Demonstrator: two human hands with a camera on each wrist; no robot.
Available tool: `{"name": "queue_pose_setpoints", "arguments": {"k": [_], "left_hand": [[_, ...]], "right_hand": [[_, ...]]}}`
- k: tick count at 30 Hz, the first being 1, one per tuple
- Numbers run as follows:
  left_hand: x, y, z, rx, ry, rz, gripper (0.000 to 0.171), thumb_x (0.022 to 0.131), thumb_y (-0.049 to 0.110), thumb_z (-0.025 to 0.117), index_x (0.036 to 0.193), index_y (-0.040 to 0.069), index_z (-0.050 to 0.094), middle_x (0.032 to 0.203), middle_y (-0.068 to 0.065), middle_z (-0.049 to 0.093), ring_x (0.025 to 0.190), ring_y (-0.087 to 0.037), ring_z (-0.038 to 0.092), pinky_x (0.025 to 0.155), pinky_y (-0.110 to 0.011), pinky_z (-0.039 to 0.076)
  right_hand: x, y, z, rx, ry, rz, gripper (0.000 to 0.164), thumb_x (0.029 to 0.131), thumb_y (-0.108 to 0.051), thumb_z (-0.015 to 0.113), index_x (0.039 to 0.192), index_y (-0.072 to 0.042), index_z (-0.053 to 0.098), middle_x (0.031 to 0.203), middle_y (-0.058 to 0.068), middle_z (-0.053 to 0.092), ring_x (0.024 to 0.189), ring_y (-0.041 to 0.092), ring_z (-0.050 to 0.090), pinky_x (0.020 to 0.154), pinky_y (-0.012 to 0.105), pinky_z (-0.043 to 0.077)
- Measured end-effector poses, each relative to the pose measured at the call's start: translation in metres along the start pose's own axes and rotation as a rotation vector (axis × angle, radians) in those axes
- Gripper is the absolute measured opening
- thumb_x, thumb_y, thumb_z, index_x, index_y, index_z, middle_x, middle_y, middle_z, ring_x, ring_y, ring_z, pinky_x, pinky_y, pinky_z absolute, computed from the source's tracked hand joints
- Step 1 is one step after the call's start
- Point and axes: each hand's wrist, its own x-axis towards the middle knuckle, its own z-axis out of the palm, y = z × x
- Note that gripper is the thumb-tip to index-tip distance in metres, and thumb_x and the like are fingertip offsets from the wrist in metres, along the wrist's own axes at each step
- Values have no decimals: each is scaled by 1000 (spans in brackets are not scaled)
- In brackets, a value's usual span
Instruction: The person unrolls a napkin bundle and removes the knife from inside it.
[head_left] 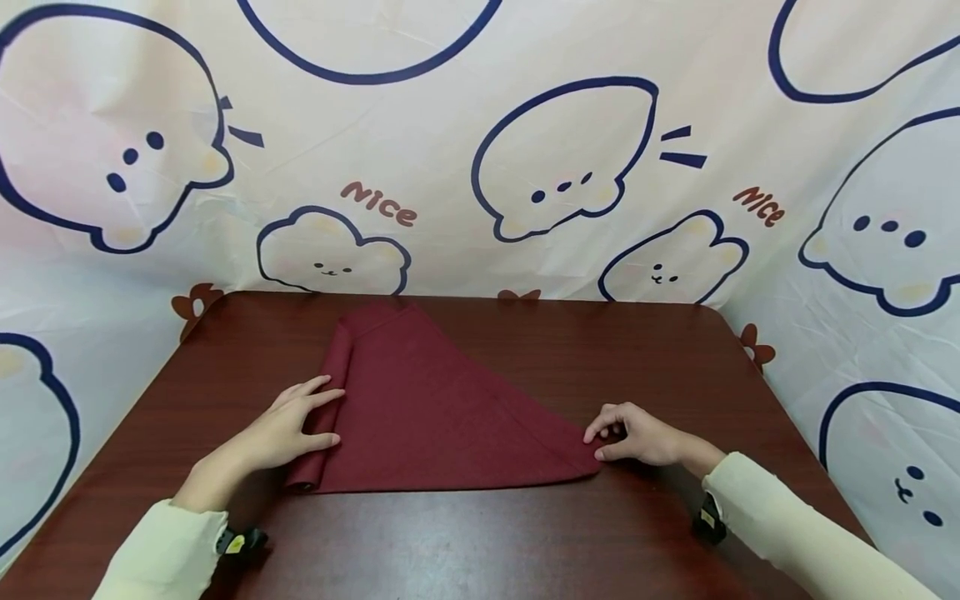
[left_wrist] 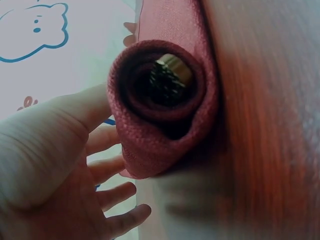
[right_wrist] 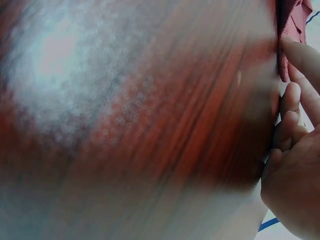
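Note:
A dark red cloth lies on the table with a slanting right edge, its left side wound into a roll. My left hand rests on that roll with thumb and fingers spread and mostly straight. The left wrist view looks into the end of the roll; inside sits a dark, patterned thing with a gold-coloured band, mostly hidden by the wraps. At the cloth's right corner, my right hand pinches the edge between thumb and forefinger, the other fingers curled beneath.
The brown wooden table has rounded far corners and a glossy patch at the front. Behind and beside it hangs a pale curtain printed with cartoon outlines. A dark strap device sits on my right wrist.

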Motion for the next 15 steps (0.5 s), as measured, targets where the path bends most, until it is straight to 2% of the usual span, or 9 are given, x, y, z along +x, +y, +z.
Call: {"name": "queue_pose_setpoints", "arguments": {"k": [15], "left_hand": [[-6, -4, -4, 1, 11, -16, 66, 85, 25, 80, 140, -1, 56, 151, -33, 41, 136, -57, 34, 104, -75, 34]], "right_hand": [[-1, 1, 1, 9, 7, -9, 15, 88, -15, 79, 102, -11, 76, 87, 7, 59, 81, 13, 50, 72, 25, 38]]}}
